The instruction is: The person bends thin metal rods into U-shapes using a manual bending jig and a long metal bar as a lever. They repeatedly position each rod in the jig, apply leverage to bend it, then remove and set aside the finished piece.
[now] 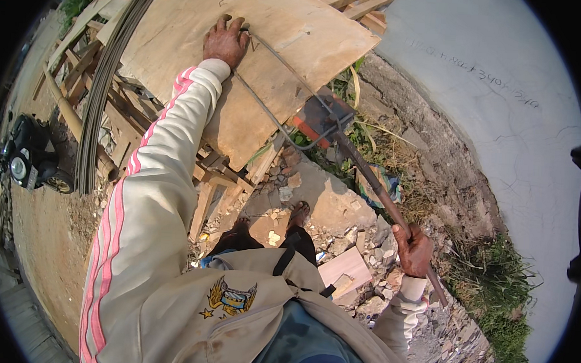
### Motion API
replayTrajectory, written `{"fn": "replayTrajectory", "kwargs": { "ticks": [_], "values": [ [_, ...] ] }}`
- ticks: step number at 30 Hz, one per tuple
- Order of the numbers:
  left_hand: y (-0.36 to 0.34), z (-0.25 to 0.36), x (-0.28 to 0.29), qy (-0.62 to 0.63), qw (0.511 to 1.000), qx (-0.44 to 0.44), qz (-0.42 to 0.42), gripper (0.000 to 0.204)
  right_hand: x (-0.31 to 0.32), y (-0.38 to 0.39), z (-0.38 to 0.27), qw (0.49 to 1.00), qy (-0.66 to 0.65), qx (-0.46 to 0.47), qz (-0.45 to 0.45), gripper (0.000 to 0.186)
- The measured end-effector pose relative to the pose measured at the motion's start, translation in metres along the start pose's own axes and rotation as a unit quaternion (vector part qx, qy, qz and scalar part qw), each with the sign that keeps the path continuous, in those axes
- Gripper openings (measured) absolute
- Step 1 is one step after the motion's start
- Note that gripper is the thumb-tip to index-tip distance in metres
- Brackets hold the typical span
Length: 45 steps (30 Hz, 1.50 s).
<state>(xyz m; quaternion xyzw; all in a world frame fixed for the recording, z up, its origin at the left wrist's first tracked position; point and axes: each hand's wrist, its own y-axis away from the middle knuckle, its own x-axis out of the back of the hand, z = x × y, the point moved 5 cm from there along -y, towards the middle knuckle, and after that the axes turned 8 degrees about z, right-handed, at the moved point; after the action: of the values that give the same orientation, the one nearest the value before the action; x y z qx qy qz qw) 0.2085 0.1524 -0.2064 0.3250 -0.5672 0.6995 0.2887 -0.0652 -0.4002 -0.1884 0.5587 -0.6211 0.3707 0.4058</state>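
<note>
Right hand (413,250) is sitting near right, grip wrapped tight around the near end of a long rusty lever bar (375,186); the bar is running up and left from the fist to a dark bending jig with a red base (320,117) at the near-right edge of the plywood surface (199,52). Sandalled feet (298,215) are standing on rubble and broken concrete (332,207) just below that edge, a pale wood offcut (345,266) lying near the right foot. Thin steel rod (277,125) is lying on the plywood, one leg curving out of the jig, a second leg (290,66) running from the jig up to the far hand. Left arm, in a cream sleeve with pink stripes (153,174), is reaching far across the sheet; left hand (225,41) is pressing flat, fingers spread, palm down on the far end of the rod where it bends – grip is wide, pinning rather than closing. Left of the sheet a bundle of long straight rods (105,80) is resting on a stack of timber (87,52). Far right, a pale cracked concrete slab (504,114) with grass (495,291) along its edge.
</note>
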Motion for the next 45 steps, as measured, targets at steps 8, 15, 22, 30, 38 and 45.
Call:
{"fn": "replayTrajectory", "kwargs": {
  "ticks": [8, 15, 22, 30, 38, 45],
  "values": [
    [0.0, 0.003, -0.009, 0.063, 0.995, -0.056, -0.05, 0.034, -0.026, 0.085, -0.052, 0.99, 0.001, -0.123, 0.069, 0.056],
    [-0.001, 0.008, -0.009, 0.032, 0.994, -0.036, -0.098, 0.035, -0.041, 0.149, -0.153, 0.963, 0.069, -0.204, 0.165, 0.059],
    [-0.004, 0.01, -0.011, 0.086, 0.987, -0.019, -0.134, 0.032, -0.049, 0.178, -0.214, 0.965, 0.085, -0.196, 0.154, 0.038],
    [-0.007, 0.006, -0.016, 0.103, 0.985, -0.017, -0.139, 0.03, -0.006, 0.276, -0.148, 0.899, -0.293, -0.317, -0.071, 0.046],
    [-0.008, 0.002, -0.022, 0.137, 0.986, -0.031, -0.087, 0.03, 0.034, 0.369, -0.142, 0.829, -0.339, -0.424, -0.131, 0.047],
    [0.029, 0.0, 0.02, 0.178, 0.982, -0.054, 0.007, 0.041, 0.043, 0.363, -0.162, 0.779, -0.433, -0.428, -0.151, 0.04]
  ]
}}
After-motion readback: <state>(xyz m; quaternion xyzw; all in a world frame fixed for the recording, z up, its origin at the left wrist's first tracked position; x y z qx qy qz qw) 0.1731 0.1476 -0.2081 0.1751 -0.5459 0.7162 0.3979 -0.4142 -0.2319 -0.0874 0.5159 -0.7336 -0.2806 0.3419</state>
